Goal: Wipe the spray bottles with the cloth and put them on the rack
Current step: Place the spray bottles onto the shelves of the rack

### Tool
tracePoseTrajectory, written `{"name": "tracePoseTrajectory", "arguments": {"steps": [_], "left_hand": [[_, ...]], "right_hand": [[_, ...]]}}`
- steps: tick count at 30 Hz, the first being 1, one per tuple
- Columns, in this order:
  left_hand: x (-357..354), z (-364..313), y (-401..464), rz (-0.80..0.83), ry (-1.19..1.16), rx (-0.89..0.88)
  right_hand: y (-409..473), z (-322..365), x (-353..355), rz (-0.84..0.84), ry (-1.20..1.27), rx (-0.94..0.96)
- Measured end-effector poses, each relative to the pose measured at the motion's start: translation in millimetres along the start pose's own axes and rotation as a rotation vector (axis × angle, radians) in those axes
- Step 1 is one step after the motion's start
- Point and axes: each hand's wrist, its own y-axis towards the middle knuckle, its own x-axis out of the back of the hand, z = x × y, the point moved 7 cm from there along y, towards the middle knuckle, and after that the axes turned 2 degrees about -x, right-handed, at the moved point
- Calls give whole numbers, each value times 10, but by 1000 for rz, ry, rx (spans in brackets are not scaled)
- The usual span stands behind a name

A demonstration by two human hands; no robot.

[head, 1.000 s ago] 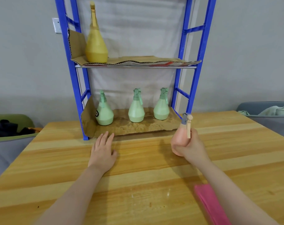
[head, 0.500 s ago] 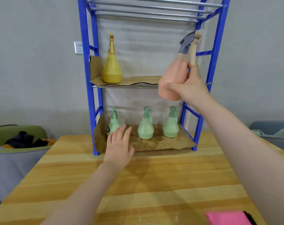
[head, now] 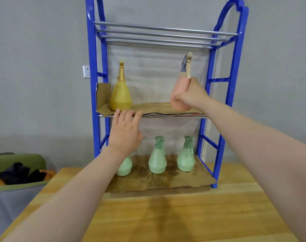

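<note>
My right hand (head: 192, 96) grips a pink spray bottle (head: 179, 88) upright over the right side of the middle shelf (head: 155, 109) of the blue rack (head: 234, 81); I cannot tell whether its base touches the cardboard. A yellow spray bottle (head: 121, 95) stands at the left of that shelf. My left hand (head: 126, 131) is raised with fingers straight, fingertips at the shelf's front edge. On the bottom shelf stand three green spray bottles (head: 157, 159), the left one partly hidden by my left arm. The cloth is out of view.
The rack stands at the back of a wooden table (head: 183, 215) against a grey wall. Its top shelf of metal bars (head: 162, 35) holds nothing. A green bin with dark clothes (head: 17, 172) sits left of the table.
My right hand carried the pink bottle from the table up and into the middle shelf. My left hand rose from the table to the shelf's front edge. The view tilted up; the cloth left the frame.
</note>
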Motion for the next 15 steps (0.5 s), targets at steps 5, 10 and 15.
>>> {"name": "tracePoseTrajectory", "arguments": {"steps": [5, 10, 15], "left_hand": [[1, 1, 8, -63, -20, 2], [-17, 8, 10, -120, -10, -2], [-52, 6, 8, -160, -14, 7]], "right_hand": [[308, -291, -94, 55, -29, -47], [566, -598, -96, 54, -2, -99], [784, -777, -130, 54, -12, -123]]}}
